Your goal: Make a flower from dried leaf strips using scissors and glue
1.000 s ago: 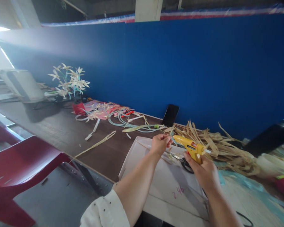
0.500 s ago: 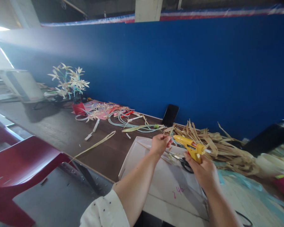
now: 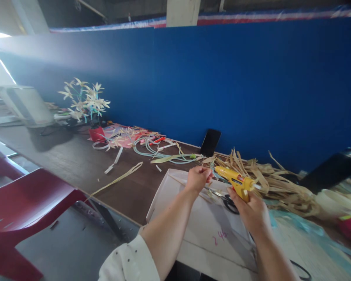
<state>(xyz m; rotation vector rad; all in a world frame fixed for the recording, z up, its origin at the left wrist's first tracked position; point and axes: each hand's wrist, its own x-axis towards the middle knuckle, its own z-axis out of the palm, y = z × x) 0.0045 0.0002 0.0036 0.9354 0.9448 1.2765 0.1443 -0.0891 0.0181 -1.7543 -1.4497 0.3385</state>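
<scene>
My right hand (image 3: 253, 208) is wrapped round the handle of a yellow glue gun (image 3: 232, 178), whose nozzle points left. Just left of that nozzle, the fingers of my left hand (image 3: 198, 178) are pinched together on something small that I cannot make out. Both hands are above a white cardboard box lid (image 3: 193, 230) with pink handwriting on it. Scissors with black handles (image 3: 231, 203) lie on the lid beneath the glue gun, along with a thin stick (image 3: 177, 179) and small scraps.
Dried husk strips (image 3: 289, 191) are heaped at the right, beside a white bowl (image 3: 339, 203). A phone (image 3: 210, 142) leans on the blue partition (image 3: 251, 86). Left are pale blue cord (image 3: 143, 150), husk flowers in a red pot (image 3: 96, 134) and a red chair (image 3: 32, 199).
</scene>
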